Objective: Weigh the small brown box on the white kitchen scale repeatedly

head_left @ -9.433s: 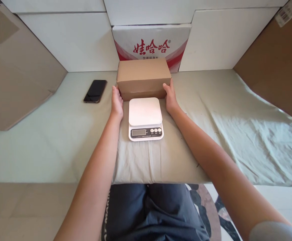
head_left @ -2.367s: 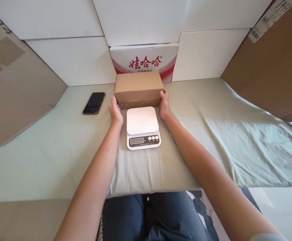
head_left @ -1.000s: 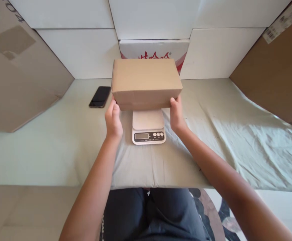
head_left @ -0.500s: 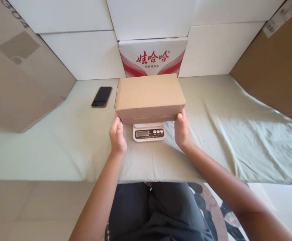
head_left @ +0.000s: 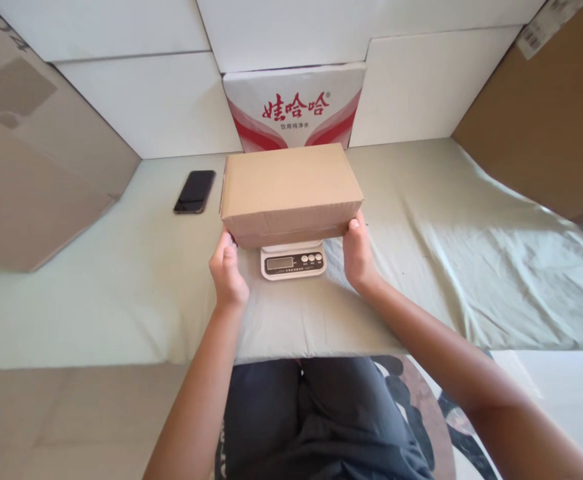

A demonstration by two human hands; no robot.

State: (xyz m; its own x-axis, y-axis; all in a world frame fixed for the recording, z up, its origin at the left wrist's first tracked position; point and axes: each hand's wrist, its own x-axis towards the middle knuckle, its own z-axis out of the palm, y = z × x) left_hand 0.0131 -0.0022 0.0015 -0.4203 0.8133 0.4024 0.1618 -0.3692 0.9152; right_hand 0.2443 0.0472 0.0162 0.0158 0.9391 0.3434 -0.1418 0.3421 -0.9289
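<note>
A plain brown cardboard box sits over a small white kitchen scale, whose dark panel shows a display and several buttons in front of the box. The scale's platform is mostly hidden, so I cannot tell whether the box rests on it. At the box's near left corner, my left hand grips it from the side and below, with the thumb out in front. My right hand holds the near right corner in the same way. The fingers of both hands are partly hidden under the box.
A black phone lies on the green cloth to the left. Behind stands a white and red printed carton among white panels. Large brown cartons flank the table, one left and one right.
The view has shifted a little, so everything sits slightly further left and higher. Both hands keep their hold on the box, which stays over the scale.
</note>
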